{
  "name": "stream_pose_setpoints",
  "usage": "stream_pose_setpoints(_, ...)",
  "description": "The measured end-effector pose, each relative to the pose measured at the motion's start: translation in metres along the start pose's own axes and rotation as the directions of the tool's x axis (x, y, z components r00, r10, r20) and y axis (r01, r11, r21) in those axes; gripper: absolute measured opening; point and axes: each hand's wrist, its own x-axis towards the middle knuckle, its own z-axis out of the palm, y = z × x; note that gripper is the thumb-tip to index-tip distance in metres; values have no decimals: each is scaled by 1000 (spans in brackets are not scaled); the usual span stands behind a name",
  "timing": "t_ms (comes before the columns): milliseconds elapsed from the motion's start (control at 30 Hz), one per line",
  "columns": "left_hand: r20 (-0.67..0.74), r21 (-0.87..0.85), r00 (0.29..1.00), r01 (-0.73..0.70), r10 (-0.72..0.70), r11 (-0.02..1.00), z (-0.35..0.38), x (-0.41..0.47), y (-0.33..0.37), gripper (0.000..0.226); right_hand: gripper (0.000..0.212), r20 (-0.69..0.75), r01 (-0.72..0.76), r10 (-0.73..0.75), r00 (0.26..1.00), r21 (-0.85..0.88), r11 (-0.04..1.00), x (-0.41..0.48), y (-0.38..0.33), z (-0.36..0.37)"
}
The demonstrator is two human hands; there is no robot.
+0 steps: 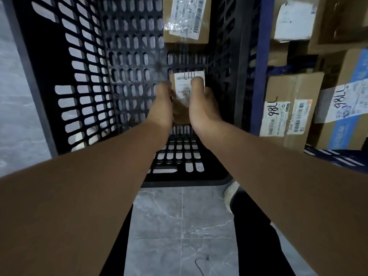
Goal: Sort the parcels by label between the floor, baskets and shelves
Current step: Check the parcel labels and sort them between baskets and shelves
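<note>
The basket (119,66) is black, pierced with rows of rounded slots. The small parcel (180,112) looks tan, though blurred, its label (186,84) white with black barcodes. The shelf post (260,66) is blue; the floor (179,226) is grey marble with pale veins.

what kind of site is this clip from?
Probably a parcel sorting stockroom: labelled cardboard boxes on a blue shelf rack, a black slotted basket, a small labelled parcel being held.

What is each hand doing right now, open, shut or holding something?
Left hand: holding the small labelled parcel by its left side.
Right hand: holding the same parcel by its right side.
</note>
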Motion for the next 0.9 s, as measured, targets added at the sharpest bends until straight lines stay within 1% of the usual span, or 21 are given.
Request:
stream_pose_setpoints(33, 16, 16, 1000, -4, 3, 1000, 1, 2, -3, 47, 94, -6, -4, 4, 1000, 4, 1000, 1, 1, 1)
stream_pose_setpoints(100, 43, 47, 999, -22, 20, 999, 2, 2, -6, 45, 93, -12, -12, 12, 1000, -4, 1000, 1, 2, 2)
stream_pose_setpoints(200, 75, 94, 996, -48, 41, 994, 1, 3, -8, 42, 101, -22, -50, 49, 999, -16, 999, 3, 2, 2)
stream_pose_setpoints(300, 105, 109, 994, -39, 27, 993, 0, 0, -6, 41, 92, -17, -59, 58, 998, -23, 998, 5, 0, 2)
stream_pose_setpoints(400, 119, 130, 992, -45, 30, 990, 1, -5, -3, 42, 102, -45, -88, 88, 995, -13, 996, 7, -1, 3)
stream_pose_setpoints(433, 123, 143, 992, -53, 35, 988, 2, -7, -2, 42, 96, -53, -88, 88, 995, -7, 996, 7, -3, 3)
stream_pose_setpoints(500, 138, 156, 989, -77, 56, 985, 2, -13, 2, 40, 77, -56, -85, 86, 995, 10, 996, 6, -6, 1)
stream_pose_setpoints(533, 137, 150, 989, -80, 60, 985, 2, -19, 5, 40, 72, -56, -85, 87, 995, 27, 996, 3, -9, -1)
stream_pose_setpoints(633, 120, 142, 990, -86, 69, 986, -3, -33, 18, 45, 69, -51, -93, 97, 994, 74, 993, -5, -17, -7)
stream_pose_setpoints(733, 172, 143, 982, -100, 75, 985, -12, -51, 37, 48, 68, -39, -120, 127, 991, 147, 982, -21, -30, -12)
stream_pose_setpoints(833, 214, 185, 970, -155, 114, 970, -23, -85, 64, 40, 72, -9, -137, 141, 990, 195, 971, -45, -51, -15)
stream_pose_setpoints(900, 208, 194, 969, -176, 135, 965, -24, -108, 85, 37, 68, 2, -119, 122, 993, 225, 967, -63, -68, -18)
